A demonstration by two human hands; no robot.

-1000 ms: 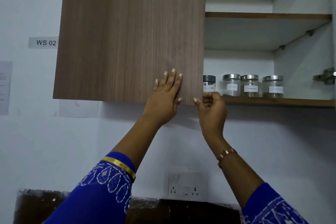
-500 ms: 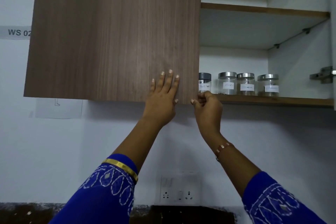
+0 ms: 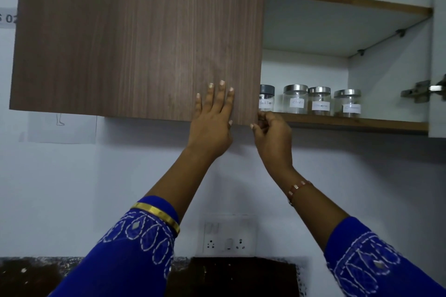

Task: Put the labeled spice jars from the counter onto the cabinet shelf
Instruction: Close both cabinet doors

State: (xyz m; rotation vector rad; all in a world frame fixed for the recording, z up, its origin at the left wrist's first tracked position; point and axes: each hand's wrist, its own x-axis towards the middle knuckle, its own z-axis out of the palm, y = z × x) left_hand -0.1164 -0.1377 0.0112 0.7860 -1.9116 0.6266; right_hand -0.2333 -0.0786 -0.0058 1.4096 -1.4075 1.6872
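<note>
Four labeled jars (image 3: 295,99) lined on shelf (image 3: 354,123). Left hand (image 3: 212,118) flat, steadying door (image 3: 140,38); right hand (image 3: 272,132) pinching door corner.

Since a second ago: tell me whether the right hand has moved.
No. The right hand stays just below the black-lidded jar on the shelf, pinching the cabinet door at its lower corner.

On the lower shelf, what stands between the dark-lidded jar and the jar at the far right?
In the head view, two steel-lidded jars: one labelled Clove, then a smaller one, between the dark-lidded jar and the rightmost jar.
</note>
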